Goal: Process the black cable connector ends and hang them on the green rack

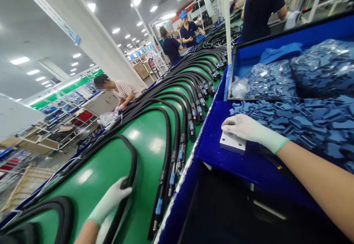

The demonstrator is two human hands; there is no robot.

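My left hand, in a white glove, is wrapped round a black corrugated hose that bends over the green table. My right hand, also gloved, is closed just above a silver metal block with holes in its top. Its fingertips are pressed together at the block's far edge, and whatever they may hold is hidden. Loose blue pieces lie heaped beside the right hand on the dark blue surface. Other black hoses lie curved along the green table, with blue pieces and metal fittings at their near ends.
The green table runs far back, with a raised blue edge along its right. A blue bin holds clear bags of blue pieces. Co-workers stand along the table. A white post rises beside the bin.
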